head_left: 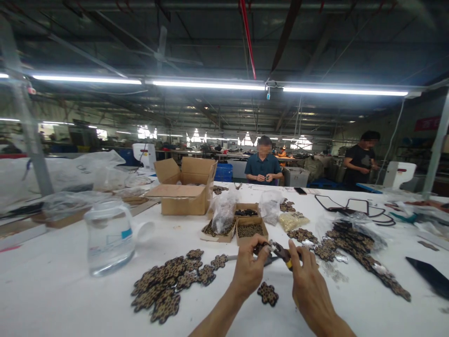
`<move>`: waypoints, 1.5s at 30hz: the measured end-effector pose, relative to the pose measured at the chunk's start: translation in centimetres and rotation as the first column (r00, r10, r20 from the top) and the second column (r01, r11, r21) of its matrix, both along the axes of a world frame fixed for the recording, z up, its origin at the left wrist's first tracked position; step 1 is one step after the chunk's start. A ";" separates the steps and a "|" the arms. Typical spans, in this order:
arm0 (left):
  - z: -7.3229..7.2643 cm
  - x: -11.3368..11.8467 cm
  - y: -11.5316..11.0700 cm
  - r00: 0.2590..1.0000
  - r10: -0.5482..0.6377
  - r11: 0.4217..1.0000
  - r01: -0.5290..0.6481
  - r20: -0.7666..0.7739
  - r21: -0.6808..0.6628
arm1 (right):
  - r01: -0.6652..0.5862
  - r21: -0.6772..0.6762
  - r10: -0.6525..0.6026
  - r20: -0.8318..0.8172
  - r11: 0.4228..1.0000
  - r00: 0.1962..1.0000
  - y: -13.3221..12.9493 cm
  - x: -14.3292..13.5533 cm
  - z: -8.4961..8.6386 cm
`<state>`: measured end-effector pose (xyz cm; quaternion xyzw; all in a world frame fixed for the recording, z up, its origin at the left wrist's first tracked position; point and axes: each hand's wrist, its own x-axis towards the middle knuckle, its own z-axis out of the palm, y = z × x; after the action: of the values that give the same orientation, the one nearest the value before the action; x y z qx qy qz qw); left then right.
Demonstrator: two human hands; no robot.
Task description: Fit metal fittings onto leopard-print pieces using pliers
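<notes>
Held in my right hand (308, 281) is a pair of pliers (280, 252) with a yellow patch on its handle. The jaws point left and meet a small piece pinched in my left hand (250, 267). That piece looks like a dark flower-shaped patch (258, 248), mostly covered by my fingers. Below, between my wrists, lies one brown-and-black flower-shaped patch (268, 294) on the white table (224, 323). A heap of similar patches (164, 285) spreads to the left of my left hand. Behind my hands a grey-handled tool (231, 257) lies partly hidden.
Small boxes of metal bits (250, 229) stand beyond my hands, near an open cardboard box (184, 199). A water jug (109, 238) is at left. More patches (365, 252) and a dark flat object (430, 276) lie at right. A co-worker (264, 164) sits across the table.
</notes>
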<state>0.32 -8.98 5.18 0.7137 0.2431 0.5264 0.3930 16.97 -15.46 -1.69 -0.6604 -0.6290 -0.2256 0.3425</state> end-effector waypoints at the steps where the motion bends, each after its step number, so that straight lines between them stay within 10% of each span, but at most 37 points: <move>1: 0.0 0.0 0.0 1.000 0.004 1.000 -0.004 -0.008 0.010 | 0.004 -0.002 -0.004 0.004 1.000 1.000 0.0 0.1 0.0; 21: -0.5 -0.2 -0.2 0.998 0.059 0.997 -0.057 -0.039 0.047 | 0.028 0.022 -0.031 0.107 0.999 0.994 -0.8 0.6 1.0; 45: -0.8 -0.2 -0.8 0.975 0.211 0.886 -0.163 -0.065 0.435 | -0.036 0.130 0.020 0.123 0.991 0.992 0.8 2.1 -0.7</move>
<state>0.11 -9.77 4.41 0.7836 0.2112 0.5617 0.1607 19.12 -14.63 -2.38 -0.6126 -0.6415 -0.3017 0.3496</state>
